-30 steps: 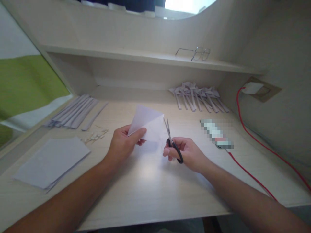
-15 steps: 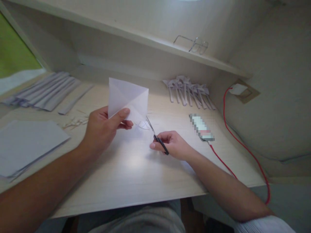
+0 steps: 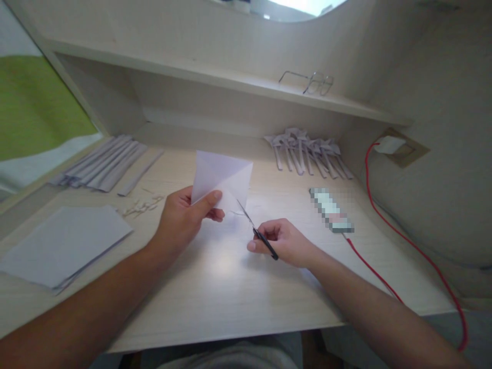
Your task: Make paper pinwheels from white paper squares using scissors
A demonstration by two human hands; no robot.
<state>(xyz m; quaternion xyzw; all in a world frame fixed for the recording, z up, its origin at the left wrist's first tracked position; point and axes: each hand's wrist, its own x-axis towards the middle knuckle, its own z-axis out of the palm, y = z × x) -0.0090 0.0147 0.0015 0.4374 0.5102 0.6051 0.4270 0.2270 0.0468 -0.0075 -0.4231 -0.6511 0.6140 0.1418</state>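
Item: creased white paper square (image 3: 223, 179), held above the counter's (image 3: 215, 287) middle. Left hand (image 3: 184, 220) is pinching its lower corner; right hand (image 3: 286, 241), grip pressed around black-handled scissors (image 3: 257, 231), is snipping. Advisable: keep paper taut, follow the crease.

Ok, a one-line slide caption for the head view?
Left hand holds a creased white paper square upright while the right hand points black-handled scissors at its lower edge over the desk.

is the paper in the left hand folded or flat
Folded: the white paper pinched in the left hand shows diagonal creases meeting near its middle.
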